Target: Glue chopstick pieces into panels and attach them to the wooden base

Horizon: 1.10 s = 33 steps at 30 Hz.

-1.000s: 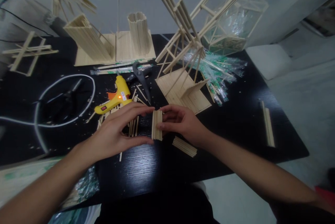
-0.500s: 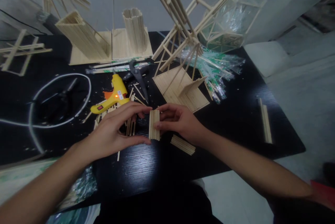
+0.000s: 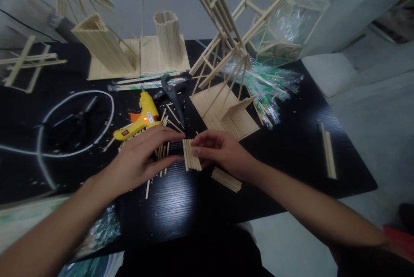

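Note:
A small panel of short wooden sticks (image 3: 191,158) laid side by side is pinched between the thumb and fingers of my right hand (image 3: 223,149). My left hand (image 3: 139,156) is at the panel's left edge, thumb and fingers spread apart, their tips close to it; whether they touch it I cannot tell. On the table just below my right hand lies a second small stick panel (image 3: 226,179). Loose short sticks (image 3: 163,152) lie partly hidden behind my left hand. Just beyond that hand rests a yellow glue gun (image 3: 142,119), its orange light lit.
Black pliers (image 3: 173,96) lie beyond the hands. A stick structure on a wooden base (image 3: 223,108), a leaning stick tower (image 3: 103,48) and a round stick tower (image 3: 168,37) stand at the back. Plastic-wrapped sticks (image 3: 268,83) lie right, a white cable (image 3: 111,108) left.
The small panel has tilted, its lower end swinging right. My left thumb and fingers have drawn closer together and shifted slightly left. My right hand keeps its pinch.

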Motion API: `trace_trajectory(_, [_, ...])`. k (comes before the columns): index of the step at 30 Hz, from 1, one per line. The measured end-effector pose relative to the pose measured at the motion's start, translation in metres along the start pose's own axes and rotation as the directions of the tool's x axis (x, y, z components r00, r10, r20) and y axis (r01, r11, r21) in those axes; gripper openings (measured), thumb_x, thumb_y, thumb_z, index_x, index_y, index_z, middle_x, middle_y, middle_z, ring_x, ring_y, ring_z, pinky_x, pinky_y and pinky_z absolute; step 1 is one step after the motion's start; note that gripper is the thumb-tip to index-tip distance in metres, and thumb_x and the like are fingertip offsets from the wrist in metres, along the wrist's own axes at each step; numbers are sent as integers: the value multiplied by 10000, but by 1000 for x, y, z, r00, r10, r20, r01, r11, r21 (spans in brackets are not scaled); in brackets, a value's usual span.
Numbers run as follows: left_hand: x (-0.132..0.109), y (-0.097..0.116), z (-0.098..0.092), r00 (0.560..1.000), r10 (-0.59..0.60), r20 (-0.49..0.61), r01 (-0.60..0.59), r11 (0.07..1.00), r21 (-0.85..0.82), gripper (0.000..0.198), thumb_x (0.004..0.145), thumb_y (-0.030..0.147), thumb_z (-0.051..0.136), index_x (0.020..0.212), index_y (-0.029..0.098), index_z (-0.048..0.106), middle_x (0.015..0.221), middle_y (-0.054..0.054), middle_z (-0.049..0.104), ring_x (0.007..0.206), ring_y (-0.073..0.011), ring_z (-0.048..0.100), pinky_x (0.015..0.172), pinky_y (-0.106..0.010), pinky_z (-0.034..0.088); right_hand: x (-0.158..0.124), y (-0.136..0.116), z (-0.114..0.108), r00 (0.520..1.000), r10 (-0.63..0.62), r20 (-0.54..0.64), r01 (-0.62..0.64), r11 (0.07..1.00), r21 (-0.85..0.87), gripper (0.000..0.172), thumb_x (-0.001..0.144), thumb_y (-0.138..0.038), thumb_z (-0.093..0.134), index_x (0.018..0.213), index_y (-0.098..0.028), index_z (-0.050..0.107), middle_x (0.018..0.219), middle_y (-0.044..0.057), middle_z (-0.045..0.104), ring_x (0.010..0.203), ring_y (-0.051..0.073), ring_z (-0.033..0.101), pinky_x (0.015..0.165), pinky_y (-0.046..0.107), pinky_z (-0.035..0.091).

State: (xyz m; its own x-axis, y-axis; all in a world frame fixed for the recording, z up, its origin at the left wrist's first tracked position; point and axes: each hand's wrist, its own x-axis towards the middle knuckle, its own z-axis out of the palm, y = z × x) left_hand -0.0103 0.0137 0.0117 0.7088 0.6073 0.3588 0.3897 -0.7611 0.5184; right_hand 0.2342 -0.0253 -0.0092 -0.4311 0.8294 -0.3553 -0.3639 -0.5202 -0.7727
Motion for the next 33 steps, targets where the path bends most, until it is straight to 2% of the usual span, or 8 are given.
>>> trace_trajectory(4, [0,1,2,999,16,-52,-15,1000,16,243,932,220,756,1152,162,670,1025,-57,735,944,-157,707,872,-269,567,1,-1,0,997,58,45,-60,997,51,275,835,-364,845,973,-165,714,800,17,785,716,145,787,673,239,654])
trace_trajectory(10, [1,4,4,999,14,-49,-16,999,-45,143,952,170,719,1094,178,712,991,-47,740,911,-152,710,830,-267,569,-1,-4,2,996,76,55,-78,996,34,281,798,-295,867,1014,-166,740,907,36,802,744,155,795,684,256,664])
trace_trajectory(16, [0,3,8,999,-47,-14,46,996,-82,90,969,199,706,1054,172,717,912,-26,733,829,-130,692,762,-242,544,-2,5,6,992,-119,-36,109,973,-202,254,813,-298,856,1002,-181,733,774,-8,761,649,139,757,594,241,643])
trace_trajectory(18, [1,3,9,998,-64,7,64,994,-84,83,977,203,696,1049,168,716,892,-20,731,803,-122,688,738,-229,536,-4,9,6,964,-259,-60,218,901,-374,184,860,-310,818,981,-196,740,701,-32,718,556,115,701,530,220,603])
trace_trajectory(20, [1,4,10,998,-69,12,70,995,-73,85,987,210,680,1052,166,713,881,-17,733,783,-119,694,712,-217,533,-5,11,5,910,-412,-37,319,755,-573,124,899,-302,786,980,-213,758,755,-20,716,542,96,669,525,214,578])
trace_trajectory(25, [2,5,13,998,-65,-5,65,997,-36,113,1016,246,634,1032,167,712,849,-16,752,727,-124,715,681,-215,555,-4,9,1,741,-651,164,453,304,-838,86,917,-202,773,1001,-217,782,1008,46,733,882,151,731,782,276,607])
trace_trajectory(29, [1,4,13,998,-65,-14,64,997,-51,135,1009,260,646,1072,168,722,895,-29,773,768,-136,736,727,-227,581,-2,12,-1,712,-657,248,493,215,-843,95,943,-160,733,1024,-198,765,1004,51,770,933,163,745,872,304,604])
trace_trajectory(33, [0,5,11,998,-63,-30,60,993,-98,135,986,240,679,1098,186,731,935,-29,785,816,-144,745,756,-236,590,-2,14,-2,745,-625,234,464,233,-855,94,957,-189,724,1036,-220,764,1001,42,790,926,169,753,868,310,606])
